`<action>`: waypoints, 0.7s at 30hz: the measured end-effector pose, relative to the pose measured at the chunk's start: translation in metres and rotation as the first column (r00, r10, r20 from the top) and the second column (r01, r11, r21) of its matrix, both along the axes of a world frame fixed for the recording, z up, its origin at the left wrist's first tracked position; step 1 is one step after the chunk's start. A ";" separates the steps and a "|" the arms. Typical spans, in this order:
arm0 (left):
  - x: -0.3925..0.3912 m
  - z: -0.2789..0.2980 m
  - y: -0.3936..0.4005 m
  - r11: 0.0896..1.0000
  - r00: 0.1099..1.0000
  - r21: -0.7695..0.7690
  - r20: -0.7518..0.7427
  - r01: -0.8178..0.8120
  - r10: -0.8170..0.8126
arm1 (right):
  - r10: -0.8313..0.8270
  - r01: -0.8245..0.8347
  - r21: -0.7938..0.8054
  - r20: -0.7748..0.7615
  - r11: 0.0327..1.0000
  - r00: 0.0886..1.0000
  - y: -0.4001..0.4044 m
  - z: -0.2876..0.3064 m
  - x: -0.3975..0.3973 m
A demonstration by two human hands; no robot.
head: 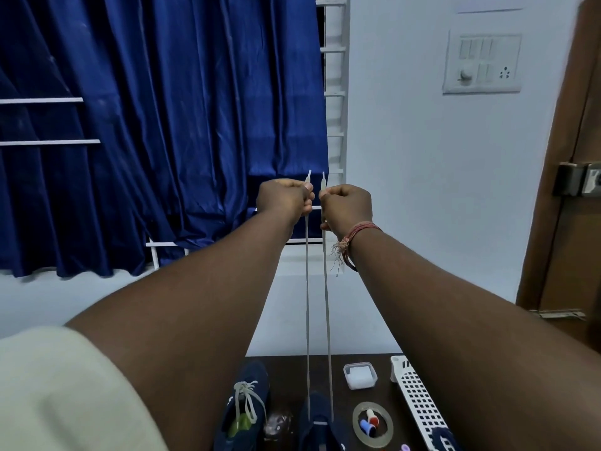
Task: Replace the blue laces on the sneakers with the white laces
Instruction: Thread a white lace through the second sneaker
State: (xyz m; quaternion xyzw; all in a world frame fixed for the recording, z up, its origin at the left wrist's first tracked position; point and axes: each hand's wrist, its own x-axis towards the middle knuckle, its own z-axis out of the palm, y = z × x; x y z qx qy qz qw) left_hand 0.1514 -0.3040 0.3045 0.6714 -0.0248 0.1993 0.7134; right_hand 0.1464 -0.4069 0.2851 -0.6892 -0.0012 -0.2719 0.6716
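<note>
Head view: left hand (286, 198) and right hand (346, 206), raised side by side at 12 o'clock, each pinch one end of the white lace (327, 304). Both strands run taut down to the navy sneaker (320, 424) at 6 o'clock on the worktop (338, 362). A second sneaker (242, 405), white-laced, lies at its 9 o'clock.

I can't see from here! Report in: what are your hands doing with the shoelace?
Left hand and right hand each pinch one end of the white lace, raised high. Lace runs down to the near sneaker. Far sneaker already laced white. Nothing in the way.
</note>
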 end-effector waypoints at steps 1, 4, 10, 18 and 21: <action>0.000 -0.001 0.000 1.000 1.000 0.002 -0.001 -0.001 0.001 | 0.004 -0.004 0.004 -0.002 1.000 1.000 0.000 0.000 0.000; 0.002 -0.003 0.000 1.000 1.000 0.008 0.001 -0.004 0.004 | 0.014 -0.014 0.005 -0.009 1.000 1.000 -0.001 -0.002 -0.001; 0.006 -0.011 0.002 1.000 1.000 0.011 -0.004 0.009 -0.009 | 0.008 -0.008 0.001 -0.014 1.000 1.000 -0.003 -0.005 0.000; 0.006 -0.072 0.009 0.997 0.996 0.076 -0.086 0.009 -0.002 | 0.045 -0.054 -0.087 -0.105 0.995 0.993 -0.011 -0.056 0.004; 0.002 -0.129 0.020 0.975 0.984 0.222 -0.165 -0.032 0.070 | 0.083 -0.115 -0.157 -0.200 0.981 0.976 -0.014 -0.105 0.003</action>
